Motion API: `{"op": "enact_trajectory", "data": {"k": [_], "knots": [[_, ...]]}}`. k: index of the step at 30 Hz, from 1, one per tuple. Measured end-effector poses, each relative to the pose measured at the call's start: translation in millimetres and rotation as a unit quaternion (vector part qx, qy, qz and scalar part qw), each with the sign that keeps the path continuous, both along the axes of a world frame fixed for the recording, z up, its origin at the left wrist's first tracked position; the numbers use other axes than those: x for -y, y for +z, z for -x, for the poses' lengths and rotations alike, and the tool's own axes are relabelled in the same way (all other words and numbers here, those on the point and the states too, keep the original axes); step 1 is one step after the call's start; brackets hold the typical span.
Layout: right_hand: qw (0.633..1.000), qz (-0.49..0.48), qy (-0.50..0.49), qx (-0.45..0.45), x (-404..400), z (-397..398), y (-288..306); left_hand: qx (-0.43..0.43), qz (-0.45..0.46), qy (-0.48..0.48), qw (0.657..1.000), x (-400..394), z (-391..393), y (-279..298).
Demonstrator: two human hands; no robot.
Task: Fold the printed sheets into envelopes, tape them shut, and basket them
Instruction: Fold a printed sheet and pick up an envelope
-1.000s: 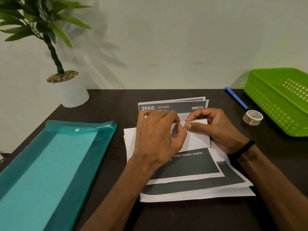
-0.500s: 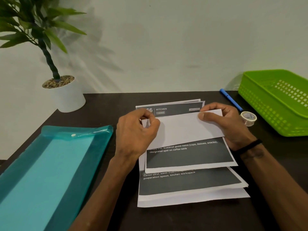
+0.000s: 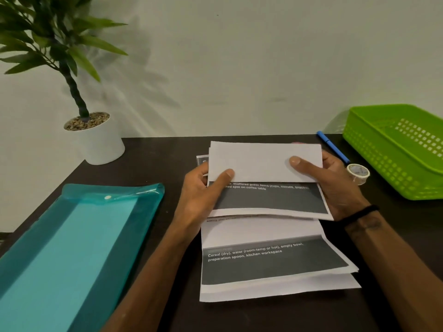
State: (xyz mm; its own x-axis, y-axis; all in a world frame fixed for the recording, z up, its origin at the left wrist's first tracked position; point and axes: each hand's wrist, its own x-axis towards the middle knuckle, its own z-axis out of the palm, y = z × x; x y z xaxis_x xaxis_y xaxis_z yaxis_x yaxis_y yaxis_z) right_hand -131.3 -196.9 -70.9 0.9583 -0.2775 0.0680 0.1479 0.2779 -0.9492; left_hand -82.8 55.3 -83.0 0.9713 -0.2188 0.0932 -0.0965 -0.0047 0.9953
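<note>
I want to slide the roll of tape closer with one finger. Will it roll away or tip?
The roll of tape lies flat on the table, hole up, so it will probably slide rather than roll. It looks small and light, so a push could skid it quickly. The right hand and the blue pen sit close by and may block it.

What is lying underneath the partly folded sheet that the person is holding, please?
Under the folded sheet, gripped by the left hand and right hand, lies a stack of printed sheets on the table. The stack's upper part is covered.
</note>
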Motion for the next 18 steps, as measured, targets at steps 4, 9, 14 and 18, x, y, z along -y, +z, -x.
{"op": "enact_trajectory", "data": {"k": [4, 9, 14, 18], "knots": [[0.999, 0.03, 0.028, 0.001, -3.5, -2.4, -3.6, -0.041, 0.027, 0.029, 0.998, -1.2, -3.1, -3.9], [0.999, 0.04, 0.017, -0.006, -4.0, -4.4, -4.3, -0.046, 0.06, 0.023, 0.997, -1.6, -5.1, -6.3], [1.0, 0.006, 0.005, -0.025, -2.2, -5.0, -4.6, -0.084, 0.098, 0.007, 0.992, -3.6, -7.7, -2.3], [0.999, 0.028, 0.033, 0.0, -1.7, -4.1, -4.9, -0.129, 0.135, 0.035, 0.982, -5.0, -9.1, 1.8]]}}
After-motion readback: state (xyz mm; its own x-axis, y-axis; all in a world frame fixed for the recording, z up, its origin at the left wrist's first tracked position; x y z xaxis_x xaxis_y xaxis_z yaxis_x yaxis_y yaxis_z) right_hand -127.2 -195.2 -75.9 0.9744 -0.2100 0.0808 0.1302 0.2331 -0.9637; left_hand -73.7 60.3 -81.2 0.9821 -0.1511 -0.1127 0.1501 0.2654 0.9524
